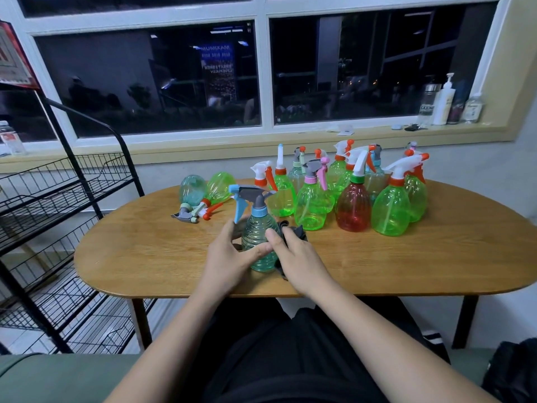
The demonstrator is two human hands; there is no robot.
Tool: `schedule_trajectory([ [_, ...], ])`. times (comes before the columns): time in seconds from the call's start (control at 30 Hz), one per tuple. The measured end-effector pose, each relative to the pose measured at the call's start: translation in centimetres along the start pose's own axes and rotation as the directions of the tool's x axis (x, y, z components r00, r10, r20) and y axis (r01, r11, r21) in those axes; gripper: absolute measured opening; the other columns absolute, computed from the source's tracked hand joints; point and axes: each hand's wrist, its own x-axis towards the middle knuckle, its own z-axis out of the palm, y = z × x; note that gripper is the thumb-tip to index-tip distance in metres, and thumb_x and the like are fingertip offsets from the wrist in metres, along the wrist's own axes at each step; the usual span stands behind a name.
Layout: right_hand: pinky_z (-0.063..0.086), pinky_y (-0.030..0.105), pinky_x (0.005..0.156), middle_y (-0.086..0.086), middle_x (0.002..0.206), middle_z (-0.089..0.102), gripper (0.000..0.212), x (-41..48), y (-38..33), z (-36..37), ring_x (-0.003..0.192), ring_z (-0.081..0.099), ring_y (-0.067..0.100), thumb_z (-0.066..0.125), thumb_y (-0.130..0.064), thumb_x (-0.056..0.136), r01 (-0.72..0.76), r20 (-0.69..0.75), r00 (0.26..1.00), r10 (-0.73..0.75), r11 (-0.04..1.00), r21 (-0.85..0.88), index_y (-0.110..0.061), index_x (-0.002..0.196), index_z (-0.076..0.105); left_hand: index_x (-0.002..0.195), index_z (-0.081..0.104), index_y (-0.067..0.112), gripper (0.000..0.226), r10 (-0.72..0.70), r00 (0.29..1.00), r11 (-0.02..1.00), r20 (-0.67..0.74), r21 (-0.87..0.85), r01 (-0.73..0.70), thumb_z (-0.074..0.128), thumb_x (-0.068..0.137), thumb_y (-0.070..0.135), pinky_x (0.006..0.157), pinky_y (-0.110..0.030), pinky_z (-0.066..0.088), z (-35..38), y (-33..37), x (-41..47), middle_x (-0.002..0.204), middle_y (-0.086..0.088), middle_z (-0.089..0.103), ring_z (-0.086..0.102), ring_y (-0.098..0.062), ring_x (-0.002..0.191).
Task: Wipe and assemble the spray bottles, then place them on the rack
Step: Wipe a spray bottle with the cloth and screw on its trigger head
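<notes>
Gripping hand (left): the left hand [229, 257] is wrapping the lower body of the teal spray bottle [258, 242], with its thumb lying across the front and its fingers passing behind.
Cloth hand (right): the right hand [296, 257] is holding a dark cloth [293, 232] against the bottle's right flank. Its thumb is touching the ribbed plastic, and folds of cloth are showing above and below the hand.
Teal spray bottle: it is standing upright on the tabletop [406, 266], near the front edge and between the two hands. A grey-and-blue trigger head [250, 196] is sitting on its neck, with the trigger pointing left.
Upright cluster: several green spray bottles [311, 205] and one red spray bottle [353, 205] are standing crowded together behind the held bottle, toward the window. All are wearing trigger heads in white, orange, pink or grey.
Lying pair: a pale teal bottle [191, 189] and a green bottle [222, 187] are lying on their sides at the back left of the tabletop, touching each other, with their heads pointing toward the person.
Wire rack: a black wire rack [58, 199] with tiered baskets is standing on the floor just left of the tabletop.
Windowsill: a white pump bottle [444, 103] and a few other containers are standing at the right end of the windowsill.
</notes>
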Motion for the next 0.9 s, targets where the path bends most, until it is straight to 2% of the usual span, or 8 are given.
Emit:
schedule_trajectory([
  [0.13, 0.047, 0.038, 0.1, -0.009, 0.131, 0.066, 0.07, -0.6, -0.3, -0.2, 0.123, 0.06, 0.012, 0.035, -0.082, 0.098, 0.073, 0.003, 0.997, -0.073, 0.997, 0.028, -0.027, 0.136, 0.056, 0.125, 0.055, 0.034, 0.076, -0.02, 1.0, 0.999, -0.015, 0.045, 0.021, 0.086, 0.068, 0.073, 0.099, -0.035, 0.054, -0.1, 0.4, -0.1, 0.127, 0.02, 0.068, 0.063, 0.006, 0.118],
  [0.33, 0.01, 0.001, 0.114, -0.025, 0.16, 0.025, 0.075, -1.6, -0.1, 0.1, 0.142, 0.01, -0.028, 0.049, -0.058, 0.106, 0.293, -0.06, 0.953, -0.296, 0.955, -0.052, -0.023, 0.168, 0.025, 0.128, 0.062, 0.025, 0.048, 0.063, 0.998, 0.996, 0.001, 0.058, -0.063, 0.088, 0.087, 0.025, 0.089, -0.029, 0.06, 0.3, 0.6, 0.0, 0.126, 0.014, 0.063, 0.064, -0.003, 0.118],
  [0.43, 0.019, 0.015, 0.12, -0.025, 0.16, 0.026, 0.08, -1.2, -0.3, 0.1, 0.149, 0.019, -0.015, 0.041, -0.07, 0.102, 0.244, -0.029, 0.969, -0.245, 0.969, -0.041, -0.027, 0.168, 0.025, 0.133, 0.064, 0.019, 0.051, 0.113, 0.994, 0.99, -0.006, 0.087, -0.112, 0.086, 0.088, 0.024, 0.084, -0.014, 0.054, 0.2, 0.6, 0.0, 0.122, 0.001, 0.058, 0.062, -0.001, 0.115],
  [0.5, 0.041, 0.037, 0.116, -0.014, 0.153, 0.051, 0.072, -0.8, -0.3, 0.0, 0.142, 0.048, 0.008, 0.035, -0.082, 0.097, 0.145, -0.023, 0.989, -0.146, 0.989, -0.022, -0.035, 0.152, 0.043, 0.135, 0.064, 0.018, 0.057, 0.111, 0.994, 0.991, 0.0, 0.078, -0.111, 0.086, 0.085, 0.035, 0.083, -0.009, 0.05, 0.1, 0.9, -0.2, 0.121, 0.002, 0.06, 0.062, 0.0, 0.114],
  [0.6, 0.054, 0.049, 0.091, -0.004, 0.102, 0.067, 0.064, -0.1, 0.0, -0.1, 0.1, 0.065, 0.023, 0.03, -0.089, 0.093, 0.02, -0.049, 0.999, -0.018, 0.999, 0.028, -0.033, 0.115, 0.054, 0.136, 0.063, 0.024, 0.065, 0.082, 0.997, 0.995, -0.009, 0.052, -0.082, 0.086, 0.08, 0.047, 0.084, -0.012, 0.052, 0.1, 1.0, -0.4, 0.123, 0.006, 0.063, 0.064, 0.0, 0.116],
  [0.7, 0.052, 0.05, 0.1, -0.006, 0.117, 0.07, 0.065, -0.3, -0.1, 0.0, 0.112, 0.064, 0.019, 0.031, -0.089, 0.094, 0.061, -0.051, 0.997, -0.059, 0.997, 0.037, -0.035, 0.121, 0.055, 0.138, 0.061, 0.028, 0.062, 0.067, 0.997, 0.996, -0.021, 0.053, -0.066, 0.087, 0.084, 0.044, 0.092, -0.023, 0.056, 0.1, 0.9, -0.4, 0.128, 0.011, 0.067, 0.065, 0.0, 0.117],
  [0.8, 0.035, 0.029, 0.12, -0.019, 0.152, 0.046, 0.07, -0.9, -0.3, -0.1, 0.143, 0.041, 0.0, 0.044, -0.071, 0.102, 0.163, -0.063, 0.985, -0.162, 0.986, 0.017, -0.03, 0.158, 0.04, 0.139, 0.058, 0.028, 0.056, 0.061, 0.998, 0.998, -0.006, 0.02, -0.061, 0.084, 0.09, 0.03, 0.095, -0.028, 0.058, 0.3, 1.1, -0.5, 0.129, 0.013, 0.07, 0.067, -0.003, 0.118],
  [0.9, 0.011, 0.003, 0.115, -0.025, 0.159, 0.026, 0.076, -1.5, -0.2, 0.0, 0.145, 0.012, -0.023, 0.048, -0.058, 0.105, 0.257, -0.075, 0.963, -0.26, 0.965, -0.054, -0.024, 0.168, 0.024, 0.143, 0.056, 0.029, 0.056, 0.085, 0.996, 0.996, 0.01, 0.037, -0.085, 0.08, 0.093, 0.023, 0.097, -0.02, 0.055, 0.5, 1.2, -0.6, 0.131, 0.016, 0.07, 0.066, 0.0, 0.119],
])
